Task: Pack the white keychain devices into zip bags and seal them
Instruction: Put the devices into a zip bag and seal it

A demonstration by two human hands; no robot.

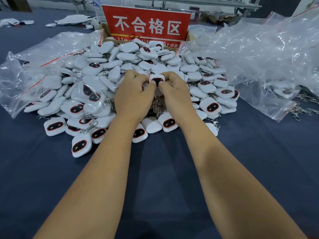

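Keychain device (156, 80), pinched between the thumbs and fingers of left hand (133, 96) and right hand (174, 94) above the heap (120, 80) on the counter (155, 169), probably needs its bag's zip pressed end to end

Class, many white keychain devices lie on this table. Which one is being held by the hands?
The device above the middle of the pile: both the left hand and right hand pinch it, dark screen up. The others lie untouched.
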